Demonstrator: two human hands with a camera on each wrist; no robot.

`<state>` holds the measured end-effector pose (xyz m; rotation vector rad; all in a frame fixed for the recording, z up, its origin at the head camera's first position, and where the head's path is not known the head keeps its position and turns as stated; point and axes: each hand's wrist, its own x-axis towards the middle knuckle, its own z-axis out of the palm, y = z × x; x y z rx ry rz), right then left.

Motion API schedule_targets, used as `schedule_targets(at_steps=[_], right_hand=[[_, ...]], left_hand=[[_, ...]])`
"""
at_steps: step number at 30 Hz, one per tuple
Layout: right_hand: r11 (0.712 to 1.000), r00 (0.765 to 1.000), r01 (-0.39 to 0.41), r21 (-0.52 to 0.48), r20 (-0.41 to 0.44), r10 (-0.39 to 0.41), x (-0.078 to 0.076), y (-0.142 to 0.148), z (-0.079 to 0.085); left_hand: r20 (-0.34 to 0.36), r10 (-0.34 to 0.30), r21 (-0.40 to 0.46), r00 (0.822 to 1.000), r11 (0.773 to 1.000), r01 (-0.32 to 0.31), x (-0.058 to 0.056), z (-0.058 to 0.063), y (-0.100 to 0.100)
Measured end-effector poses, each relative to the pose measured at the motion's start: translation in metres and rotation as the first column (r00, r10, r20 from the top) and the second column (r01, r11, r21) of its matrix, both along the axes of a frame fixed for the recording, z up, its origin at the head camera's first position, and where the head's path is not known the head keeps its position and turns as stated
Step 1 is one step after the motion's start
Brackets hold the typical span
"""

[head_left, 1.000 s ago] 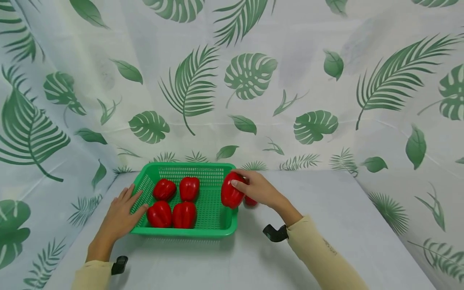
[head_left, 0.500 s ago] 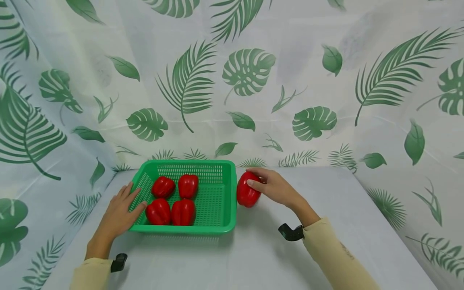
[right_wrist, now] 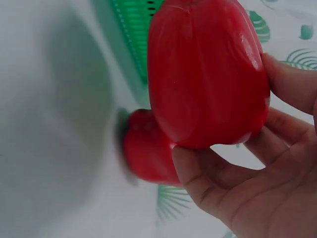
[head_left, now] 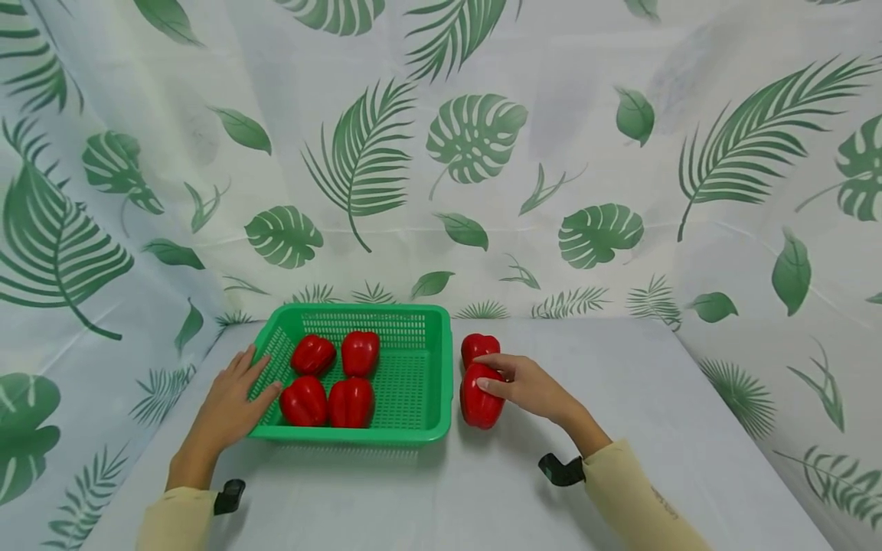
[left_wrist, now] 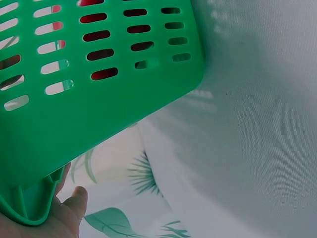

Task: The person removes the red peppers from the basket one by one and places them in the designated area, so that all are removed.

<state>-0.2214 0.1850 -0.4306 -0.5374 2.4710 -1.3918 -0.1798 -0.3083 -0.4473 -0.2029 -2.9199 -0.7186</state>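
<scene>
My right hand point(head_left: 530, 386) pinches a glossy red bell pepper point(head_left: 480, 402) between thumb and fingers, just outside the basket's right side. In the right wrist view that bell pepper point(right_wrist: 205, 79) fills the upper middle, with fingertips against its lower end and side. Behind it a second red bell pepper point(head_left: 478, 347) sits on the table. My left hand point(head_left: 230, 402) rests with spread fingers on the left rim of a green plastic basket point(head_left: 444, 383). Several red bell peppers point(head_left: 351, 402) lie in the basket's left half. The left wrist view shows the slotted basket wall point(left_wrist: 74, 119) close up.
A white-covered table point(head_left: 620, 383) lies under everything and extends to the right of the basket. A white curtain point(head_left: 524, 76) printed with green leaves stands behind the table and along the sides.
My right hand has carried the bell pepper from above the basket's right rim to the right, then lower and nearer, uncovering the pepper behind. The left hand stays on the rim.
</scene>
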Motion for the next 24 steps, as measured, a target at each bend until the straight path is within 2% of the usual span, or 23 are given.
schedule_targets(at_steps=[5,11,20,24], right_hand=[[0.999,0.999,-0.049,0.005,0.006,0.049,0.003,0.002,-0.016],[0.996,0.996,-0.094,0.007,0.01,0.094,0.004,0.002,-0.026],[0.994,0.994,-0.109,0.024,0.0,0.109,0.006,0.005,-0.036],[0.995,0.996,-0.092,0.023,-0.019,0.092,0.006,0.005,-0.038]], left_hand=[[0.006,0.0,-0.005,1.0,1.0,0.0,-0.002,0.001,0.001],[0.006,-0.006,0.004,1.0,1.0,0.006,-0.001,0.001,0.0],[0.016,-0.013,0.01,1.0,1.0,0.013,-0.001,0.0,-0.002],[0.017,-0.013,0.009,1.0,1.0,0.012,-0.002,0.0,-0.002]])
